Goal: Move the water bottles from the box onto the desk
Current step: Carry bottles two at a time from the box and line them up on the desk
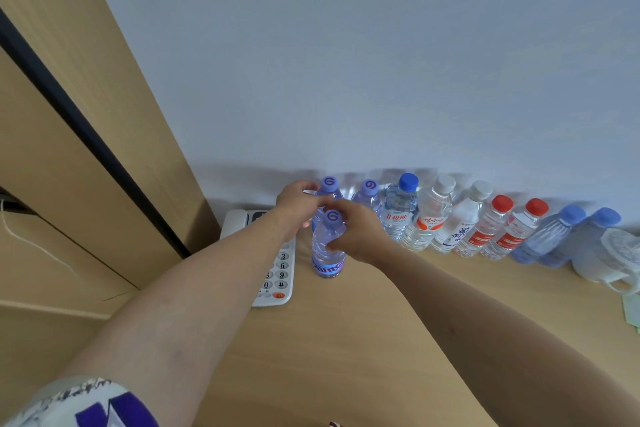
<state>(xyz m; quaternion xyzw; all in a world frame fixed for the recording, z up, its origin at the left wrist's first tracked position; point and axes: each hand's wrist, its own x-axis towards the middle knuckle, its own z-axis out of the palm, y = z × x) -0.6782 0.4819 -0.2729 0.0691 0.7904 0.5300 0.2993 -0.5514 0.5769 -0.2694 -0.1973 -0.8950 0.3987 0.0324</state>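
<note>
Purple-capped front bottle (pixel 328 246) stands gripped by the right hand (pixel 356 232), while the left hand (pixel 298 204) grips the bottle behind (pixel 327 192).

1. The front bottle (pixel 328 246) is showing pale violet plastic, a purple cap with a white swirl mark, and a blue band with pale lettering near its base.
2. Two more purple-capped bottles (pixel 367 199) behind it are wearing the same swirl.
3. A clear bottle (pixel 398 210) is carrying a bright blue cap and red characters.
4. Two clear bottles (pixel 429 218) are showing white caps, one with an orange-red label.
5. Two red-capped bottles (pixel 491 229) are bearing red labels.
6. Two bottles (pixel 550 236) at the right are looking pale blue all over.
7. The desk (pixel 363 340) is showing light tan wood.
8. The phone (pixel 277 274) is showing white with grey number keys and one orange button.
9. The sleeve (pixel 93 406) is showing grey-white with purple patches.
10. The wall (pixel 346 62) is appearing pale bluish grey.
</note>
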